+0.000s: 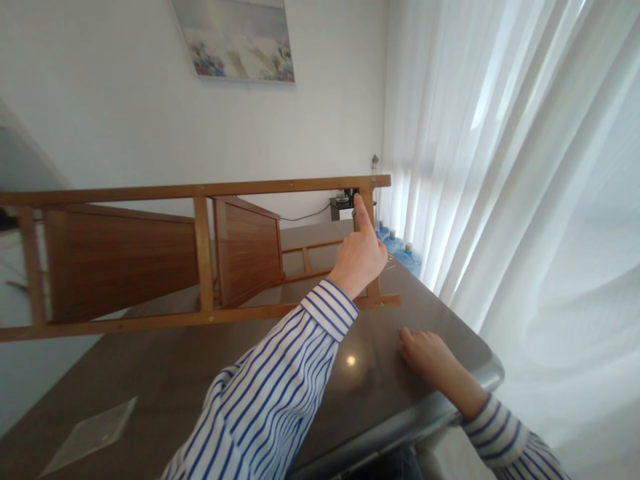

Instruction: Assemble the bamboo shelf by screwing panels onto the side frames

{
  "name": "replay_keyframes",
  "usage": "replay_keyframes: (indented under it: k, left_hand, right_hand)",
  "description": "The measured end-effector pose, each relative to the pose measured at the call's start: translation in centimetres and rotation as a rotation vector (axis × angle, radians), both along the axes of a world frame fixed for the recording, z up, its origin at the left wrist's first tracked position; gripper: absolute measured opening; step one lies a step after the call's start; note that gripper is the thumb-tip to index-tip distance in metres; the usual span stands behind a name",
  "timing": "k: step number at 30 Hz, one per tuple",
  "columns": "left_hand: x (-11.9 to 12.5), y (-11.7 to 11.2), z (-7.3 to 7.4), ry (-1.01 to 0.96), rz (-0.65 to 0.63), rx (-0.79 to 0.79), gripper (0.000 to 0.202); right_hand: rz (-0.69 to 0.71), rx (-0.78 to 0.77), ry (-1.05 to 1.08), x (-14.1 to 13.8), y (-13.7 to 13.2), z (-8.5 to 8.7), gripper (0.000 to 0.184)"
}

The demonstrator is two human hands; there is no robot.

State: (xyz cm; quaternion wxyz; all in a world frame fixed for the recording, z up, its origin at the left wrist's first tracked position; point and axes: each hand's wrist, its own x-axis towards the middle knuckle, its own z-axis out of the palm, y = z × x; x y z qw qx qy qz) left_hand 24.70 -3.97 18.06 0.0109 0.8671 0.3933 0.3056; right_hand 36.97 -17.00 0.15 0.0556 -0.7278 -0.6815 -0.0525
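A wooden slatted frame with panels (204, 253), like a folding shelf, stands on its side across the brown tabletop (280, 360). My left hand (361, 257) is in front of its right end crosspiece (371, 287), with one finger stretched up along the inner edge beneath the top rail. Its other fingers are curled or out of sight, and nothing shows held in it. Whether the fingertip touches the wood I cannot tell. Lower right, my right hand (425, 353) rests on the tabletop near the edge, fingers curled in, with nothing visible in them.
A flat clear plastic sheet or bag (93, 437) lies at the table's front left. Blue water bottles (407, 257) stand beyond the right edge, beside white curtains (530, 200). Behind the frame is a small dark stand (343, 210) with a cable. A picture (243, 43) hangs on the wall.
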Motion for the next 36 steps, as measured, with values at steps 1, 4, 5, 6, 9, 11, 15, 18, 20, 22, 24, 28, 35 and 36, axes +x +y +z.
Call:
replay_keyframes:
  k: [1,4,5,6,9,11,15,18,20,22,24,28,35,36]
  left_hand:
    - [0.0,0.0,0.0,-0.001,-0.001,0.002,0.097]
    - [0.0,0.0,0.0,-0.008,-0.005,0.005,0.096]
    - [0.0,0.0,0.0,-0.01,-0.006,0.004,0.095]
    - [0.0,0.0,0.0,-0.012,-0.007,0.003,0.095]
    - [0.0,0.0,0.0,-0.013,-0.006,-0.003,0.096]
    - [0.0,-0.1,0.1,-0.015,-0.003,-0.005,0.097]
    - [0.0,-0.2,0.1,-0.019,-0.003,-0.005,0.097]
    - [0.0,-0.2,0.1,-0.016,-0.004,-0.012,0.096]
    - [-0.1,-0.2,0.2,-0.014,-0.01,-0.015,0.096]
    - [-0.1,-0.2,0.2,-0.012,-0.013,-0.018,0.096]
    - [-0.1,-0.2,0.2,-0.012,-0.012,-0.02,0.096]
    - [-0.1,-0.3,0.3,-0.01,-0.007,-0.022,0.096]
    - [-0.1,-0.4,0.2,-0.016,-0.005,-0.015,0.096]
    - [-0.1,-0.4,0.2,-0.015,-0.004,-0.015,0.097]
  right_hand:
    - [0.006,0.017,0.028,0.0,-0.3,0.3,0.015]
    - [0.063,0.071,0.125,-0.4,-1.5,1.9,0.017]
    - [0.084,0.094,0.16,-0.6,-2.0,2.5,0.018]
    - [0.101,0.127,0.199,-0.9,-2.5,3.2,0.018]
    - [0.161,0.369,0.387,-2.1,-4.0,5.2,0.015]
    - [0.208,0.558,0.411,-3.0,-4.8,6.5,0.01]
    - [0.296,0.737,0.258,-4.4,-5.5,8.6,0.011]
    - [0.322,0.741,0.168,-4.9,-5.4,9.5,0.013]
    - [0.327,0.734,0.143,-5.0,-5.2,9.8,0.013]
    - [0.329,0.707,0.138,-5.0,-5.0,9.9,0.013]
    - [0.333,0.683,0.14,-4.9,-4.9,9.9,0.014]
    - [0.335,0.666,0.131,-4.7,-4.8,9.8,0.014]
    - [0.335,0.631,0.094,-4.5,-4.8,10.1,0.016]
    - [0.331,0.623,0.08,-4.6,-4.8,10.2,0.017]
